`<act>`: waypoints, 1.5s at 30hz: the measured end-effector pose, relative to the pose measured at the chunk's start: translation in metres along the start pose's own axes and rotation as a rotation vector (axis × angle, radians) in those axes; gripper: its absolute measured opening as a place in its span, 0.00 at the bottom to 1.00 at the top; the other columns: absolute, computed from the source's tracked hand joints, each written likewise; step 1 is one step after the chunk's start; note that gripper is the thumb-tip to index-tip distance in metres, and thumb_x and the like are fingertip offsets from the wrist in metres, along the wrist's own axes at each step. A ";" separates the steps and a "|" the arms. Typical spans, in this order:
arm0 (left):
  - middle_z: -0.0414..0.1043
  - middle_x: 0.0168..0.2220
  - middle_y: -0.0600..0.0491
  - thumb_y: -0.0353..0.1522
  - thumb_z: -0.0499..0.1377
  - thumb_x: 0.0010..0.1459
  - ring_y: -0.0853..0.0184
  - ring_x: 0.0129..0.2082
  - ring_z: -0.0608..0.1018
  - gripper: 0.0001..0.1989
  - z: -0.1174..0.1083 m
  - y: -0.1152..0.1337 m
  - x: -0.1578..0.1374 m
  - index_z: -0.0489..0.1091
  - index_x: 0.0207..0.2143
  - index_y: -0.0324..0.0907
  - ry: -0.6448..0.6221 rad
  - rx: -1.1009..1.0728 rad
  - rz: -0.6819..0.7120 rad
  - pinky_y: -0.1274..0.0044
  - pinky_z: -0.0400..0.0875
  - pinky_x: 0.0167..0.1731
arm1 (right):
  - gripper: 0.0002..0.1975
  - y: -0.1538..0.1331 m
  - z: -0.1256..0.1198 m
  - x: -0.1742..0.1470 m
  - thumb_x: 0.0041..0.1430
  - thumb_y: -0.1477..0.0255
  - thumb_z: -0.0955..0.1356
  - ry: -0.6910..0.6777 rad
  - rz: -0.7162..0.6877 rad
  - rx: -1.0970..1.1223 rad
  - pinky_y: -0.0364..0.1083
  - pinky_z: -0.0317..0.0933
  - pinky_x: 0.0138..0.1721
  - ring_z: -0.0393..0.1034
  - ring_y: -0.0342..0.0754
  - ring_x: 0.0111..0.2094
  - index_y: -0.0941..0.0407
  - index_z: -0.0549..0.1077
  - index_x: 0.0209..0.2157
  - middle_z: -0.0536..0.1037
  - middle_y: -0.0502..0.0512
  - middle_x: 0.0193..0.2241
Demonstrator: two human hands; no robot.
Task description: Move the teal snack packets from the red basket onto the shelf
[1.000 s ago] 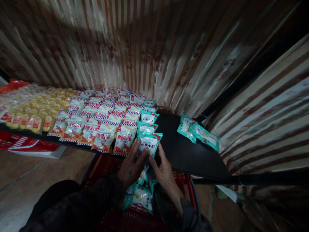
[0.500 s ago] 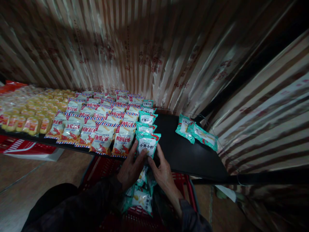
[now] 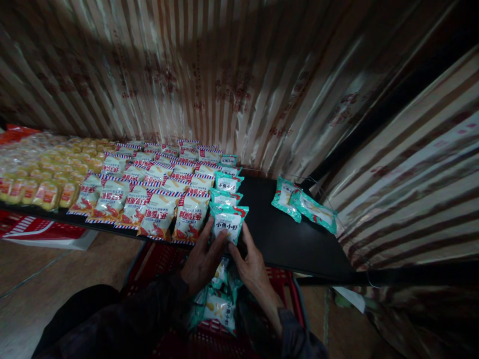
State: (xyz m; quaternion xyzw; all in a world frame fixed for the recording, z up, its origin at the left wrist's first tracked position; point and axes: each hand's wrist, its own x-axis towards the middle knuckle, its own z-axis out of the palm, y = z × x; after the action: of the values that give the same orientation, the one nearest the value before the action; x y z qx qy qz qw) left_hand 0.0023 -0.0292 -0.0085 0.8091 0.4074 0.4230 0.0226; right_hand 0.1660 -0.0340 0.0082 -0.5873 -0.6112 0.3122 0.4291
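Observation:
A teal-and-white snack bag [image 3: 227, 223] stands at the front of a column of like bags, near the shelf's front edge. My left hand [image 3: 204, 257] grips its left side, fingers lying over the lower front. On the right side, my right hand [image 3: 251, 262] closes on the same bag with thumb and fingers. Behind it, more teal snack bags [image 3: 227, 183] run back in a line toward the curtain. Below my hands, further teal bags [image 3: 220, 306] lie in a red basket [image 3: 286, 284], partly hidden by my arms.
White bags with striped edges [image 3: 191, 214] stand in rows left of the teal column. Beyond them sit yellow packaged items [image 3: 48, 192]. Two teal bags [image 3: 313, 209] lie at the right on the black shelf [image 3: 288, 249]. A striped curtain [image 3: 232, 75] hangs behind.

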 end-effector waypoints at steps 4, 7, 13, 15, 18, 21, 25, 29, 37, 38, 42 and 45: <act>0.31 0.70 0.40 0.22 0.55 0.60 0.49 0.67 0.51 0.37 -0.001 0.000 0.000 0.44 0.67 0.46 -0.006 0.008 -0.010 0.60 0.69 0.55 | 0.35 -0.002 0.000 0.001 0.61 0.61 0.65 -0.007 -0.015 0.029 0.54 0.64 0.56 0.63 0.54 0.60 0.51 0.52 0.66 0.65 0.56 0.62; 0.31 0.70 0.40 0.22 0.54 0.60 0.49 0.67 0.50 0.37 -0.002 0.000 0.002 0.43 0.67 0.46 -0.008 0.015 -0.007 0.60 0.69 0.55 | 0.35 -0.004 0.000 0.002 0.61 0.60 0.65 -0.009 -0.023 0.035 0.53 0.65 0.55 0.63 0.54 0.60 0.51 0.52 0.66 0.65 0.56 0.62; 0.30 0.70 0.41 0.22 0.54 0.61 0.51 0.68 0.49 0.36 -0.004 0.001 0.005 0.43 0.67 0.44 -0.005 0.005 0.001 0.63 0.68 0.56 | 0.36 -0.007 -0.002 0.004 0.61 0.60 0.65 -0.034 -0.004 0.039 0.55 0.63 0.57 0.63 0.54 0.60 0.51 0.50 0.67 0.65 0.57 0.62; 0.30 0.70 0.41 0.23 0.54 0.61 0.52 0.68 0.48 0.36 -0.003 0.000 0.005 0.43 0.67 0.45 0.002 0.012 0.002 0.62 0.67 0.57 | 0.36 -0.007 -0.002 0.004 0.61 0.59 0.65 -0.041 0.012 0.044 0.55 0.62 0.58 0.64 0.54 0.60 0.51 0.48 0.67 0.64 0.58 0.62; 0.30 0.70 0.41 0.22 0.54 0.61 0.51 0.68 0.47 0.36 -0.001 -0.001 0.004 0.43 0.67 0.45 -0.005 0.017 0.004 0.62 0.67 0.57 | 0.36 -0.007 -0.002 0.004 0.62 0.59 0.64 -0.051 0.024 0.050 0.56 0.61 0.58 0.62 0.54 0.61 0.52 0.48 0.67 0.63 0.58 0.62; 0.29 0.70 0.41 0.22 0.54 0.61 0.50 0.68 0.47 0.36 0.001 -0.004 0.004 0.43 0.67 0.44 -0.002 -0.006 0.001 0.63 0.67 0.57 | 0.37 -0.007 -0.001 0.004 0.62 0.59 0.64 -0.057 0.012 0.067 0.56 0.60 0.59 0.60 0.54 0.62 0.52 0.47 0.67 0.61 0.58 0.63; 0.28 0.70 0.44 0.23 0.54 0.61 0.51 0.68 0.48 0.37 0.002 -0.006 0.005 0.42 0.68 0.48 -0.002 -0.035 -0.015 0.63 0.68 0.57 | 0.37 -0.005 0.000 0.004 0.62 0.58 0.64 -0.062 -0.001 0.081 0.55 0.59 0.60 0.59 0.54 0.62 0.51 0.46 0.68 0.60 0.57 0.64; 0.26 0.70 0.44 0.22 0.54 0.61 0.50 0.68 0.48 0.37 0.004 -0.007 0.006 0.42 0.68 0.48 -0.003 -0.038 -0.003 0.61 0.67 0.57 | 0.37 -0.004 0.000 0.004 0.62 0.58 0.64 -0.058 0.016 0.055 0.56 0.59 0.60 0.60 0.55 0.62 0.51 0.47 0.68 0.61 0.56 0.64; 0.25 0.70 0.42 0.22 0.55 0.60 0.50 0.68 0.47 0.37 0.004 -0.006 0.007 0.43 0.68 0.46 0.008 -0.020 -0.011 0.63 0.67 0.57 | 0.36 -0.004 -0.001 0.004 0.62 0.60 0.63 -0.065 0.003 0.049 0.55 0.60 0.60 0.61 0.54 0.62 0.50 0.47 0.68 0.61 0.54 0.64; 0.25 0.70 0.42 0.22 0.55 0.60 0.50 0.68 0.47 0.37 0.004 -0.006 0.007 0.43 0.68 0.46 0.009 -0.017 -0.007 0.62 0.67 0.57 | 0.36 -0.004 -0.001 0.004 0.62 0.60 0.63 -0.064 0.002 0.049 0.55 0.60 0.59 0.61 0.54 0.61 0.50 0.47 0.68 0.61 0.54 0.64; 0.25 0.70 0.42 0.21 0.55 0.60 0.49 0.68 0.47 0.38 0.004 -0.007 0.008 0.43 0.68 0.46 0.016 -0.016 0.004 0.62 0.69 0.56 | 0.36 -0.004 -0.001 0.005 0.62 0.60 0.64 -0.060 0.015 0.036 0.55 0.60 0.59 0.62 0.55 0.61 0.51 0.47 0.67 0.62 0.55 0.63; 0.24 0.70 0.42 0.21 0.54 0.60 0.49 0.68 0.46 0.37 0.003 -0.007 0.008 0.44 0.67 0.46 0.015 -0.022 0.001 0.62 0.68 0.56 | 0.36 -0.003 -0.001 0.004 0.62 0.59 0.64 -0.051 0.026 0.024 0.56 0.60 0.60 0.60 0.55 0.62 0.51 0.47 0.67 0.61 0.56 0.64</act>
State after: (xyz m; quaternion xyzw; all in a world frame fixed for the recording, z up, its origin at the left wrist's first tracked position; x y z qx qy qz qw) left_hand 0.0029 -0.0180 -0.0078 0.8057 0.4025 0.4336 0.0283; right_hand 0.1657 -0.0302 0.0115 -0.5816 -0.6105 0.3400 0.4164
